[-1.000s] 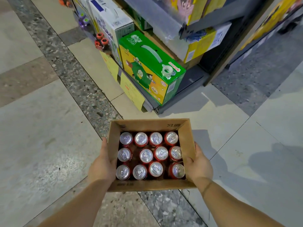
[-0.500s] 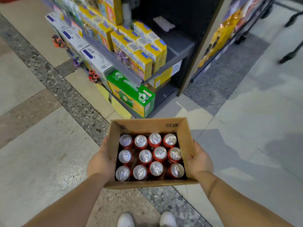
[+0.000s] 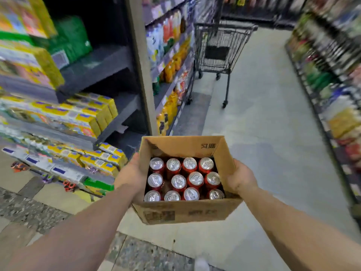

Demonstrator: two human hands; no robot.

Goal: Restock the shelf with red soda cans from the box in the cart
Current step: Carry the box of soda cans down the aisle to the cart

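Cardboard box (image 3: 187, 211) carried at waist height between both hands, open top upward, over the tiled aisle floor (image 3: 263, 133). Twelve red soda cans (image 3: 183, 178) upright inside — three rows of four, silver lids up, packed close with small gaps. Left hand (image 3: 130, 176) flat against the left wall of the box, fingers wrapped out of sight beneath it; right hand (image 3: 241, 178) mirrored on the right wall, thumb along the upper edge, fingers likewise curled under. Both forearms extended forward and slightly inward, wrists level, load shared evenly; neither hand free for a can.

Shopping cart (image 3: 219, 47) ahead up the aisle, well apart from the box and beside the drinks shelving (image 3: 172, 61) on the left. Nearer on the left, an end bay with yellow cartons (image 3: 93, 116) and a dark, partly bare shelf board (image 3: 97, 67). Right-hand shelving (image 3: 332, 75) blurred — contents not legible.

Governing relation: cans directly between the hands and below them, long axes vertical, equally near to either hand; destination shelf not identifiable among those in view. Likely requirement before any can leaves the box — support for the box, so that one hand comes free. Risk: tilt of the box under a one-handed hold.
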